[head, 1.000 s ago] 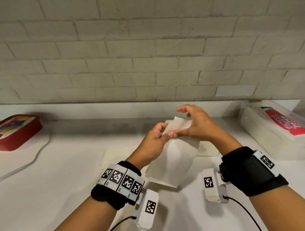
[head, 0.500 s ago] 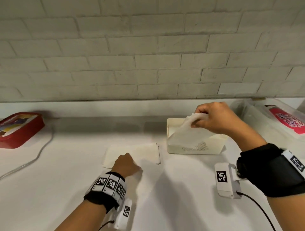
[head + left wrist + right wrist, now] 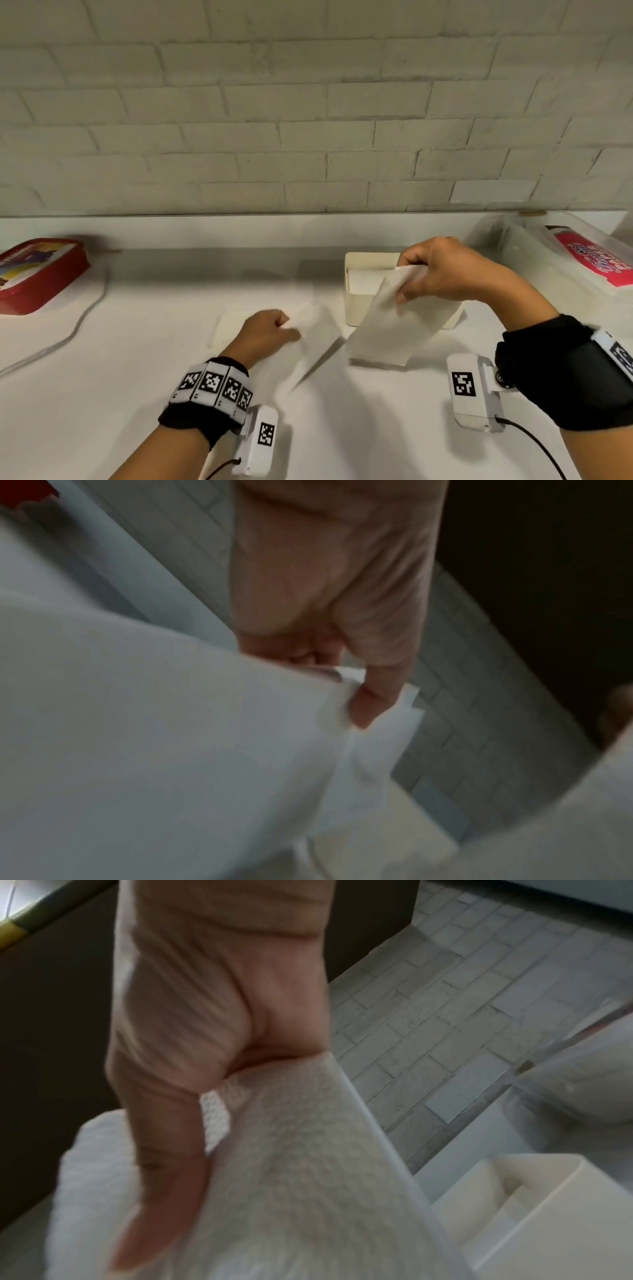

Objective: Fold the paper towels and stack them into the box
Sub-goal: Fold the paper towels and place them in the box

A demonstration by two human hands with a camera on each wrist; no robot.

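**Two hands, two towels**

Pinched tight in the right hand (image 3: 445,270), a folded paper towel (image 3: 387,329) hangs over the front of the cream box (image 3: 359,308). Left hand (image 3: 263,334) pinches a corner of another towel (image 3: 315,329) (blurry) lying on the white desk (image 3: 137,377).

Box (image 3: 356,305) stands right of the flat towel (image 3: 318,329).
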